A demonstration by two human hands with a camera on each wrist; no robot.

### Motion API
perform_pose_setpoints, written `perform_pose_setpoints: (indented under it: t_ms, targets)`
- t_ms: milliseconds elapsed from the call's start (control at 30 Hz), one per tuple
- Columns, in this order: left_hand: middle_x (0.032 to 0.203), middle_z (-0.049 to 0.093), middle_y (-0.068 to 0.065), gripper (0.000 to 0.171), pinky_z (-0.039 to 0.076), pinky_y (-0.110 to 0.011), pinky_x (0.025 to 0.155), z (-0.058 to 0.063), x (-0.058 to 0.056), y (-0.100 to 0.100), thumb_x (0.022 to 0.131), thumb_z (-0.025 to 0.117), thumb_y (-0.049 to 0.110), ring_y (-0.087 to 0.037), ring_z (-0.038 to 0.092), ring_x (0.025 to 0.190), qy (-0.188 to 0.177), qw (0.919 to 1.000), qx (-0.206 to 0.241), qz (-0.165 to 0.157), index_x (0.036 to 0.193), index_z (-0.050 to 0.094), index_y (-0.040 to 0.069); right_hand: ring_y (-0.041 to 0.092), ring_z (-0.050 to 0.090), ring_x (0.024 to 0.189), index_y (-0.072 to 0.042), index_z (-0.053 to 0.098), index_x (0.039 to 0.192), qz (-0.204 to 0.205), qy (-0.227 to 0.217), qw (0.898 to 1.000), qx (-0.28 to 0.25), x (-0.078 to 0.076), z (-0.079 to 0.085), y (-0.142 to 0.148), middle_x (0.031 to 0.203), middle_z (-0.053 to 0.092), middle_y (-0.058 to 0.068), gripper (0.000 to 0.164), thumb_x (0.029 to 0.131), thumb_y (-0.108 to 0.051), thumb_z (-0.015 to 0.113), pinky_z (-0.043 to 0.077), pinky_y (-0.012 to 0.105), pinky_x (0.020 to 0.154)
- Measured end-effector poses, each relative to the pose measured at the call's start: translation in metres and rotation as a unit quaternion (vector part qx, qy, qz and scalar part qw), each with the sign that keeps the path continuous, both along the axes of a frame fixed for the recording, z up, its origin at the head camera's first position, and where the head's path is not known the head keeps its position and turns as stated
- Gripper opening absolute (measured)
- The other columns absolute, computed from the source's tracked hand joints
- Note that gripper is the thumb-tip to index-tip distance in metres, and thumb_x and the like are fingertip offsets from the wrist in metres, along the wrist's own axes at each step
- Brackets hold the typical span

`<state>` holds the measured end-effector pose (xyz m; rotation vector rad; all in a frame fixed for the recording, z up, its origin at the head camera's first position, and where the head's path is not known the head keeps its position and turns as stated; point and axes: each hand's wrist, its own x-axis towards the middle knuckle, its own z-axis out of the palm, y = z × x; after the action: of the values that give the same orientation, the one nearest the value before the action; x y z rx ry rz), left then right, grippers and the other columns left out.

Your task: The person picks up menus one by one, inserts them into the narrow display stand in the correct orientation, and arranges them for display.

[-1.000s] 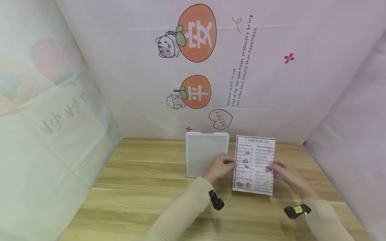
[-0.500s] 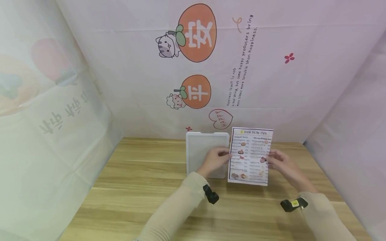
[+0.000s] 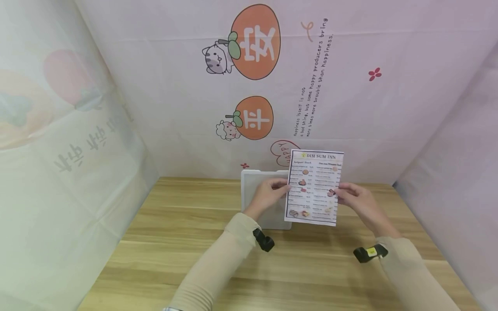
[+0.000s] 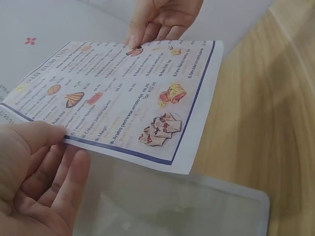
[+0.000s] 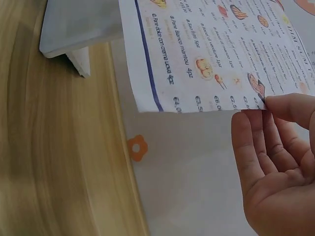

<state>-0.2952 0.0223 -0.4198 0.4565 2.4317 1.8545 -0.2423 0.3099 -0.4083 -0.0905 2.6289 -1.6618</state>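
A printed paper menu headed "DIM SUM INN" (image 3: 313, 188) is held up by both hands above the table. My left hand (image 3: 269, 194) pinches its left edge between thumb and fingers, as the left wrist view also shows. At the opposite edge, my right hand (image 3: 355, 201) pinches the paper with the thumb on the printed side. Behind the menu's left part stands a white-framed board (image 3: 253, 203) with a pale grey face, partly hidden by the left hand and the paper. The right wrist view shows a support leg (image 5: 78, 61) at the board's back.
The wood-grain table (image 3: 186, 259) reaches back to a pale cloth wall (image 3: 186, 108) printed with orange fruit and lettering. Cloth also hangs along the left and right sides. Each wrist wears a small black camera (image 3: 263, 240).
Both hands have lifted the menu up and to the left. It now overlaps the right part of the board, which stays in place.
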Motion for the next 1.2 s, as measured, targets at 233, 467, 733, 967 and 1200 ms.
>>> perform_pose_setpoints:
  t_ms: [233, 467, 733, 967, 1200]
  targets:
    - [0.099, 0.073, 0.003, 0.025, 0.057, -0.022, 0.077, 0.018, -0.002, -0.014, 0.095, 0.072, 0.027, -0.009, 0.068, 0.088, -0.007, 0.9998, 0.005, 0.018, 0.113, 0.075, 0.010, 0.012, 0.068, 0.101, 0.003, 0.050, 0.138, 0.010, 0.018, 0.999, -0.035, -0.008, 0.012, -0.013, 0.129, 0.063, 0.018, 0.064, 0.099, -0.046, 0.060, 0.033, 0.060, 0.110]
    - [0.099, 0.073, 0.002, 0.023, 0.057, -0.024, 0.078, 0.034, -0.006, -0.028, 0.096, 0.071, 0.027, -0.011, 0.068, 0.089, 0.000, 0.9998, -0.002, 0.019, 0.113, 0.075, 0.011, 0.012, 0.068, 0.102, 0.000, 0.051, 0.137, 0.019, 0.030, 0.999, -0.040, -0.017, 0.023, -0.025, 0.127, 0.065, 0.012, 0.061, 0.099, -0.047, 0.059, 0.032, 0.059, 0.111]
    - [0.099, 0.073, 0.002, 0.025, 0.058, -0.030, 0.081, 0.056, -0.015, -0.043, 0.094, 0.073, 0.029, -0.013, 0.068, 0.088, 0.018, 0.9996, -0.006, 0.022, 0.111, 0.075, 0.011, 0.020, 0.068, 0.103, 0.001, 0.052, 0.136, 0.019, 0.056, 0.998, -0.039, -0.026, 0.044, -0.038, 0.126, 0.066, 0.014, 0.058, 0.101, -0.045, 0.058, 0.034, 0.059, 0.110]
    - [0.106, 0.073, -0.001, 0.028, 0.056, -0.022, 0.081, 0.078, -0.026, -0.056, 0.095, 0.071, 0.028, -0.014, 0.068, 0.096, 0.024, 0.9995, -0.009, 0.018, 0.116, 0.073, 0.009, 0.020, 0.067, 0.105, -0.002, 0.054, 0.135, 0.024, 0.063, 0.997, -0.039, -0.037, 0.061, -0.051, 0.124, 0.067, 0.009, 0.056, 0.100, -0.046, 0.059, 0.037, 0.057, 0.109]
    - [0.110, 0.072, -0.001, 0.031, 0.056, -0.025, 0.084, 0.096, -0.034, -0.064, 0.096, 0.070, 0.031, -0.014, 0.068, 0.100, 0.028, 0.9993, 0.006, 0.023, 0.118, 0.072, 0.009, 0.017, 0.066, 0.102, -0.001, 0.055, 0.133, 0.025, 0.093, 0.994, -0.049, -0.047, 0.079, -0.061, 0.122, 0.067, 0.007, 0.050, 0.103, -0.040, 0.057, 0.044, 0.049, 0.105]
